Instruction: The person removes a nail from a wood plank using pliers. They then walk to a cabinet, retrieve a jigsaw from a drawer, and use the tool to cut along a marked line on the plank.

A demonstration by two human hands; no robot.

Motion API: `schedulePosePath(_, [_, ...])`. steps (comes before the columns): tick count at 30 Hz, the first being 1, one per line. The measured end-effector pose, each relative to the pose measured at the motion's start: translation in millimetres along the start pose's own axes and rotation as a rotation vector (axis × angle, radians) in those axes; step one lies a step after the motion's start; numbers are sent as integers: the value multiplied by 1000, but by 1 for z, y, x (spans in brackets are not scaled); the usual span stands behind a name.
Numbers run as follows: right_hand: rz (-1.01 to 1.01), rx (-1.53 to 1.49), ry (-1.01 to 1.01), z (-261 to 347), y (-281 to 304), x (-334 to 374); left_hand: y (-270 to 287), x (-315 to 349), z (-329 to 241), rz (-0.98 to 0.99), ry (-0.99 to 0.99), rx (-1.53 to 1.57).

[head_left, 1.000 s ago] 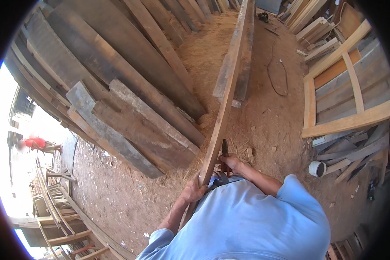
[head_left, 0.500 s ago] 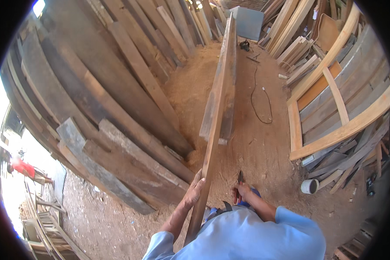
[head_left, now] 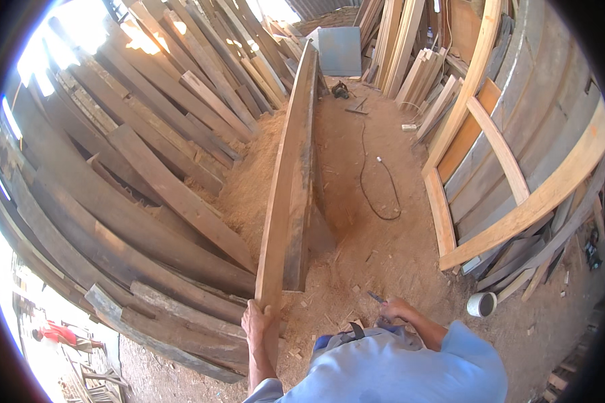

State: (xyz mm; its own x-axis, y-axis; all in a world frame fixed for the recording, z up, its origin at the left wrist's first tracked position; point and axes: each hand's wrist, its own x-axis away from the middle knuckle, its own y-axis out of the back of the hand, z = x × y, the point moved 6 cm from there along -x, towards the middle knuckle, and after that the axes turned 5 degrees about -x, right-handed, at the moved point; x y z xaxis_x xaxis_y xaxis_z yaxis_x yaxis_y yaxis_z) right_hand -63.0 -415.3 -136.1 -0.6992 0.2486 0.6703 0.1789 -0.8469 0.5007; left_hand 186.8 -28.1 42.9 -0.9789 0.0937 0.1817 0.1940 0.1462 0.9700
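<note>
A long wooden plank (head_left: 279, 215) runs from beside my body away to the far end. My left hand (head_left: 257, 326) grips its near part, fingers wrapped over the top edge. Beneath and beside it lies a darker, weathered board (head_left: 294, 265). In front of my right hip, my right hand (head_left: 398, 310) is closed around a pair of pliers (head_left: 375, 296). Their dark jaws point forward and left, while the fingers hide most of the handles.
Tall boards (head_left: 148, 174) lean densely along the left. On the right stand a light wooden frame (head_left: 444, 221) and stacked timber. A corded power tool (head_left: 340, 89), its cable (head_left: 363, 161) and a white cup-like container (head_left: 481, 305) sit on the dusty floor. A person in red (head_left: 57, 334) is far left.
My left hand and the plank have shifted left, and the plank now shows a broader face. My right hand with the pliers has moved slightly right, its jaws swinging leftward.
</note>
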Motion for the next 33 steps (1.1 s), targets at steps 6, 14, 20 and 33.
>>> schedulePosePath(6, [-234,-237,-122,-24,113,-41,0,-25,-28,-5,78,-122])
schedulePosePath(14, [-49,-370,-88,39,179,-142,17,-164,-129,-53,68,-38])
schedulePosePath(20, [-145,-13,174,-66,198,-248,23,-323,-248,-55,-17,78])
schedulePosePath(33, [-205,-664,-462,-153,345,-270,27,-596,-430,-109,-29,110])
